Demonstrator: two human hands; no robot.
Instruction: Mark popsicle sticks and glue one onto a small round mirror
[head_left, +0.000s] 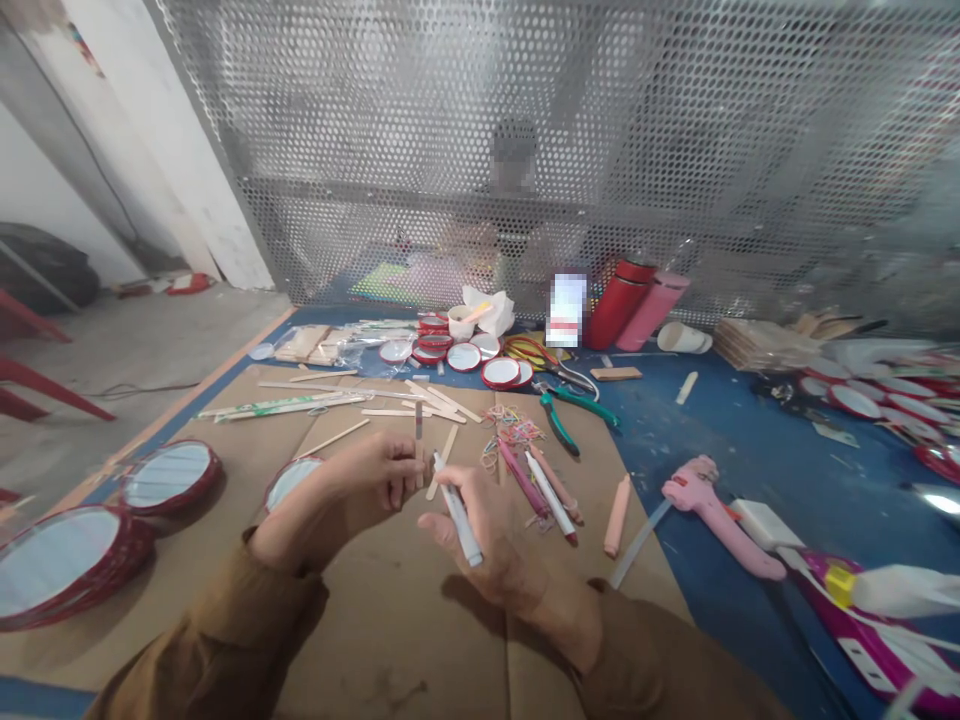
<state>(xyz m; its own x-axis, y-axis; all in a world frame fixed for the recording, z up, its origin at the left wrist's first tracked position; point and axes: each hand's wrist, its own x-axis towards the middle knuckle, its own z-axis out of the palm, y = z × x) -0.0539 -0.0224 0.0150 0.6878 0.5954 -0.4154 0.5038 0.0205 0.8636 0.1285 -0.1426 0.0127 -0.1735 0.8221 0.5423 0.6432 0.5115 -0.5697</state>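
My left hand [386,472] pinches a wooden craft stick [418,425] upright above the cardboard; its upper end has dark marks. A white marker pen [459,515] is gripped in my right hand [491,535], its tip pointing up and left, close to the stick but apart from it. Loose craft sticks [435,400] lie scattered just beyond both hands. To the right of them are a pile of coloured rubber bands [517,425] and several markers [551,495]. A round red-rimmed piece [291,480] is partly hidden behind my left forearm.
Red-rimmed round pieces [169,475] stand at the left. Pliers [559,420], a pink glue gun [720,515] and a purple power strip [862,620] lie at the right. Bottles [619,305] and a phone [566,310] stand before the perforated metal panel [420,120].
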